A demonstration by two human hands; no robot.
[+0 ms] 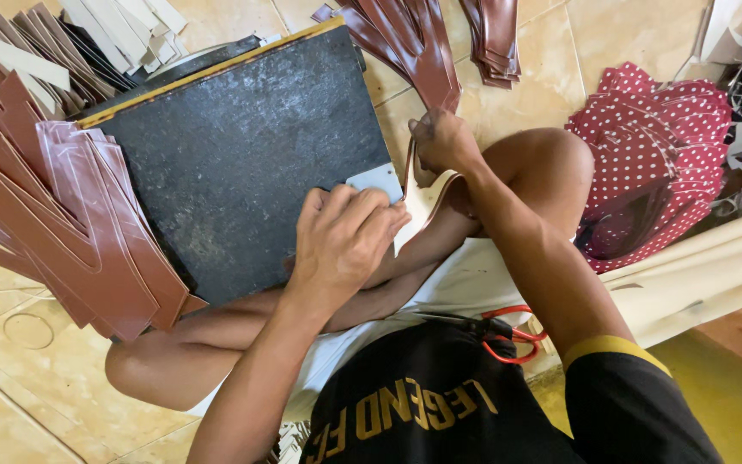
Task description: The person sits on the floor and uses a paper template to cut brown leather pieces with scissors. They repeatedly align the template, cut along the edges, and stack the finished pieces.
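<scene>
two hands work one cream-backed strap (429, 196) at the near corner of the dark board (242, 155). left hand (343, 236) presses down, fingers curled together over the strap's end and a pale card (378, 180); right hand (440, 142) has fingers pinched on the strap's upper end. it looks like a fold in progress; next calls for steady tension.

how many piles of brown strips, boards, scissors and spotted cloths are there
Brown strip piles: 4
Black board: 1
Red scissors: 1
Spotted cloth: 1
Total: 7
</scene>
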